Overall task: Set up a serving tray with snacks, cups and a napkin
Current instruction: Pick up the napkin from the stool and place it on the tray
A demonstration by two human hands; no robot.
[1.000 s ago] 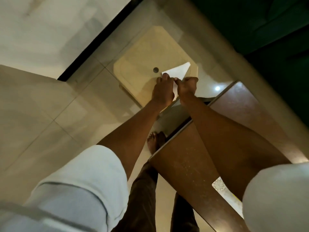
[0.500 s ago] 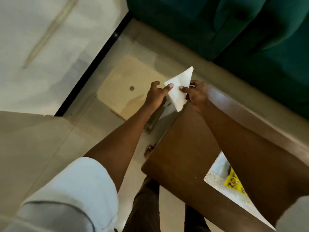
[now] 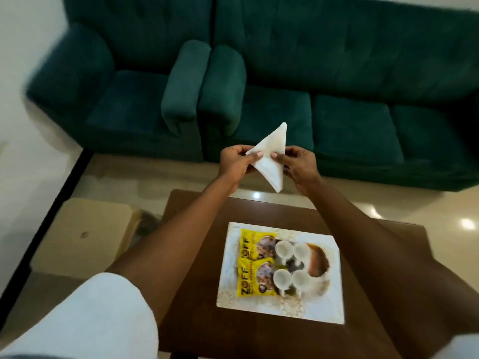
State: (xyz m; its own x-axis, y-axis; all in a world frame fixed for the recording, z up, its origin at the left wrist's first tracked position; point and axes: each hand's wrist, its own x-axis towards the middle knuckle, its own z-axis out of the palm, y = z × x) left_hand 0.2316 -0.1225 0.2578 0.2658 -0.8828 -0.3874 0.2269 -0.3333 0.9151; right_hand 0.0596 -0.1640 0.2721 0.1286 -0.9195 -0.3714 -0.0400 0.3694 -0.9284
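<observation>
A white napkin [image 3: 269,158] folded into a triangle hangs in the air beyond the table's far edge. My left hand [image 3: 234,161] pinches its left corner and my right hand [image 3: 300,164] pinches its right side. Below, a pale patterned serving tray [image 3: 334,304] lies on the brown table [image 3: 197,218]. On the tray's left half lie two yellow snack packets [image 3: 252,265]. Several small white cups [image 3: 290,264] stand in a square group at the tray's middle.
A dark green armchair [image 3: 124,99] and a green sofa [image 3: 350,104] stand behind the table. A cardboard box [image 3: 88,237] sits on the glossy tiled floor left of the table. A black strip [image 3: 51,211] runs along the floor at the left.
The view has swung up from the floor and box to the table and sofa. Both hands have carried the folded napkin up and over the table's far side.
</observation>
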